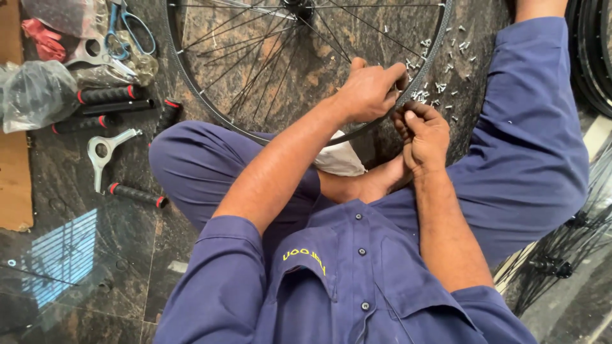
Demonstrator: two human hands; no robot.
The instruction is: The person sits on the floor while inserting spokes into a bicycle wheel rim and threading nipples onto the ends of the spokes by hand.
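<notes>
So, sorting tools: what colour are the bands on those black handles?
Red bands on the black handles, clearest in the head view, left of the wheel rim.

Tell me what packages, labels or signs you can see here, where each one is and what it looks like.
Clear plastic bag: far left on the floor, crumpled, greyish, over black grips.
Second clear bag: top left corner, holding something reddish.
Cardboard sheet: left edge, flat, brown.
Stitched label: on the shirt's chest pocket, yellow on blue.
No screens or signs.

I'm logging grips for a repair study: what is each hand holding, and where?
Both hands grip the bicycle wheel at its near rim: left hand over the rim, right hand pinching just beneath.
</notes>
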